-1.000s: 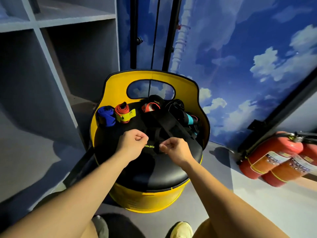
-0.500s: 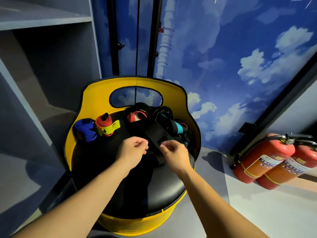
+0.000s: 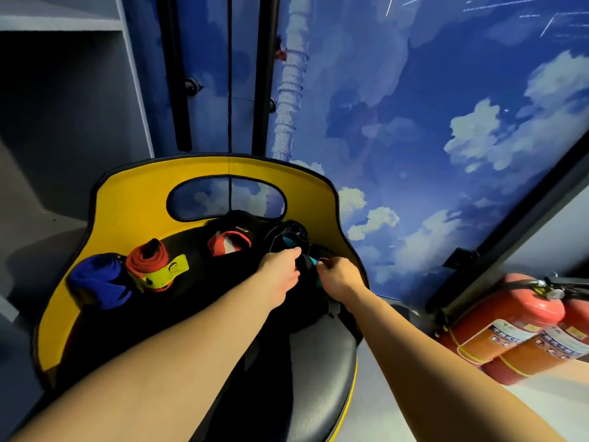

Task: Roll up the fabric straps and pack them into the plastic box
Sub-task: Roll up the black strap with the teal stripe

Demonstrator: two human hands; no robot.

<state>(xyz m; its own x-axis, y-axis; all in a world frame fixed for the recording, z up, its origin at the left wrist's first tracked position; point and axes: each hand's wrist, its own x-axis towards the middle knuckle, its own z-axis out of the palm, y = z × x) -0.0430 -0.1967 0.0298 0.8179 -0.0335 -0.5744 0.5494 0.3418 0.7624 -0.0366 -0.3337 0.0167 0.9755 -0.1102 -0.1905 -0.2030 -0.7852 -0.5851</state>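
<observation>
A heap of dark fabric straps lies on the black seat [image 3: 322, 371] of a yellow chair. My left hand [image 3: 282, 271] and my right hand [image 3: 338, 275] both pinch a black strap with a teal stripe [image 3: 307, 261] at the back right of the seat. A blue roll [image 3: 98, 280] and an orange-red roll with a yellow tag [image 3: 153, 264] stand at the left of the seat. A red-and-white strap [image 3: 228, 244] lies at the back. No plastic box is in view.
The chair's yellow backrest [image 3: 134, 199] with an oval cut-out curves behind the straps. Two red fire extinguishers [image 3: 510, 327] lie on the floor to the right. Grey shelving [image 3: 63, 90] stands at left. A blue sky-patterned wall [image 3: 414, 122] rises behind.
Both hands have moved from the middle of the seat to its back right, onto the teal-striped strap. The camera has come closer and tilted up.
</observation>
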